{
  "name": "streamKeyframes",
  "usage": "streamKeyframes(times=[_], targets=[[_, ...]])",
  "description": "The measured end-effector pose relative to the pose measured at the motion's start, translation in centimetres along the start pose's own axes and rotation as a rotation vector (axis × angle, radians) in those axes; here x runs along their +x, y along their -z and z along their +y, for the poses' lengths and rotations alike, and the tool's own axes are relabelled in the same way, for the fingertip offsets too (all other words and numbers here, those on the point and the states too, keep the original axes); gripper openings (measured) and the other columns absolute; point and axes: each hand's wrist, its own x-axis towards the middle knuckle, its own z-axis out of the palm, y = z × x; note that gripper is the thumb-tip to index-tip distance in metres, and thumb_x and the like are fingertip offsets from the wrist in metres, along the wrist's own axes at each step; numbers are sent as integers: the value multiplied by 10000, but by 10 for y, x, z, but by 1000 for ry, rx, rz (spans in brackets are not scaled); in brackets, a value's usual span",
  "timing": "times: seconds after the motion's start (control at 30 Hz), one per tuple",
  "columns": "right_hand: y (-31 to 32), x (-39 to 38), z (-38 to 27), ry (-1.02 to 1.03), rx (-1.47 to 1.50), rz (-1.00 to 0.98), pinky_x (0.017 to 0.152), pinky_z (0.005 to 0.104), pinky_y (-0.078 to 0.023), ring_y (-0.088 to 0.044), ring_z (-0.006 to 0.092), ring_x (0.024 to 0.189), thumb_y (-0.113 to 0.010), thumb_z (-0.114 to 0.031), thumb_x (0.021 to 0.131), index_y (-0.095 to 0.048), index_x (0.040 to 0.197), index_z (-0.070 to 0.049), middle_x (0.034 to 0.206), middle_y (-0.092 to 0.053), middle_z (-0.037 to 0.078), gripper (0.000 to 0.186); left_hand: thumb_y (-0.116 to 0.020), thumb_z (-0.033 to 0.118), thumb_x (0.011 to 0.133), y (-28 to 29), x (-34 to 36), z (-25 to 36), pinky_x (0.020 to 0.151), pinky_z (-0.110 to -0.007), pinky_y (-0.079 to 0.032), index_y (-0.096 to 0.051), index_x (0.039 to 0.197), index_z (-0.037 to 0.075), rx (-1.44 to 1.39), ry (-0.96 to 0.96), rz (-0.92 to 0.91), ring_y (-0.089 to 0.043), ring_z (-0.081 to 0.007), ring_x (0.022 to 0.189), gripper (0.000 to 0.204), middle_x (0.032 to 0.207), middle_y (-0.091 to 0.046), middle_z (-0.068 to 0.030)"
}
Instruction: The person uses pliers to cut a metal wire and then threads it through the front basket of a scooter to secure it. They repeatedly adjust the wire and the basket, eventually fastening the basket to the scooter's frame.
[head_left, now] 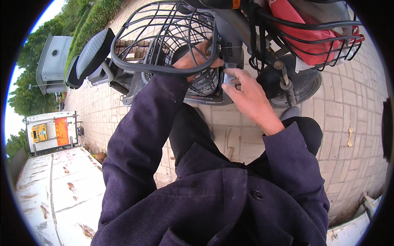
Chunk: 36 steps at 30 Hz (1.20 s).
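My left hand [198, 55] reaches under the rim of a black wire basket [164, 37] on a grey electric bike [230, 37]. Its fingers curl against the bike's frame just behind the basket, partly hidden by the wires. My right hand [248, 96] is just to the right and lower. Its fingertips pinch a small grey part [229, 77] on the bike's body, next to a dark patterned panel [205, 82]. Both arms wear dark purple coat sleeves.
The bike's black seat [92, 53] sticks out to the left. A second wire basket [324, 41] at upper right holds a red bag. A wheel [303, 86] rests on brick paving [353, 106]. A white rust-stained metal surface [61, 192] lies lower left, a grey cabinet [53, 61] beyond.
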Motion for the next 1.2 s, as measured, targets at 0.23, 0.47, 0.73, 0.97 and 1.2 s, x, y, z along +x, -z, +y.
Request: streamKeyframes(times=[0.23,0.47,0.73,0.97,1.2], targets=[[-13,-3,-2,114,-96,-73,968,465,-486,-621,401,1124,-660,-228,924,-611,1254,19,1181,-665,224,415,-790,293,835,2,5,-5,902,-333,-461,-548,1296,-65,13,-2,-7,-563,-193,998,631,1079,-617,-98],[-12,-11,-10,190,-235,-49,979,471,-476,-610,386,1132,-676,-216,907,-614,1243,19,1146,-665,201,416,-799,266,826,2,7,-6,892,-326,-465,-538,1315,-70,-11,-5,7,-568,-187,985,648,1064,-621,-92],[-17,-13,-13,213,-297,-21,954,480,-479,-615,378,1100,-679,-188,900,-637,1207,19,1109,-672,185,373,-810,236,817,2,5,-2,881,-320,-469,-527,1338,-76,-22,-3,12,-574,-179,970,670,1046,-626,-85],[-16,-2,-4,215,-370,-51,940,477,-476,-620,377,1076,-663,-194,913,-650,1170,8,1097,-682,179,328,-819,210,808,1,6,-4,871,-314,-473,-517,1358,-82,-43,4,21,-579,-172,956,691,1031,-631,-80],[-19,-4,-7,239,-425,-63,912,480,-464,-621,366,1025,-648,-196,917,-657,1084,3,1042,-675,174,260,-828,183,800,2,6,-6,861,-308,-477,-507,1378,-87,-65,27,29,-585,-165,943,714,1016,-635,-74]])
